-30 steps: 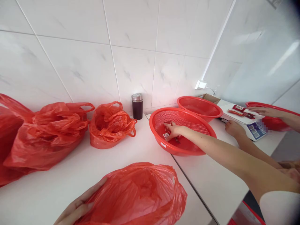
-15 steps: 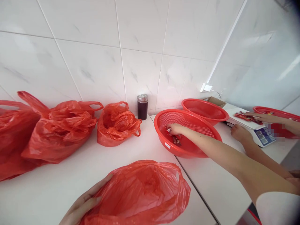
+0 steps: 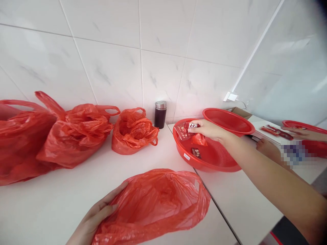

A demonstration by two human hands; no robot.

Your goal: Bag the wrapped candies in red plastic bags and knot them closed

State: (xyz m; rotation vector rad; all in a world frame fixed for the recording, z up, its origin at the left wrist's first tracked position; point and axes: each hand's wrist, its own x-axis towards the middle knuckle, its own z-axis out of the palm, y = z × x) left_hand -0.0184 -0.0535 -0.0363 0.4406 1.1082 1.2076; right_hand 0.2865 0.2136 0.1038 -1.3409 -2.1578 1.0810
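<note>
At the bottom centre, my left hand [image 3: 100, 212] grips the left edge of a thin red plastic bag [image 3: 155, 207], whose wide mouth gapes; part of my fingers is hidden by it. My right hand [image 3: 208, 129] is over the red perforated basket [image 3: 217, 165], its fingers closed around several small wrapped snack packets [image 3: 187, 128], red with white print. Beneath them, one dark brown snack packet [image 3: 196, 153] lies on the basket's floor. A small white label [image 3: 186, 156] is on the basket's outer wall.
Red plastic bags [image 3: 74, 136] stand along the wall at left, with a smaller bag [image 3: 133, 131] beside a dark flask [image 3: 160, 115]. Behind my basket is a second red basket [image 3: 230, 124]. At right, a co-worker's hands [image 3: 304, 133] are by packets [image 3: 277, 132] on a white scale.
My right hand has risen from the basket's floor with the packets in it. My left hand still holds the bag. The whole view has shifted slightly.
</note>
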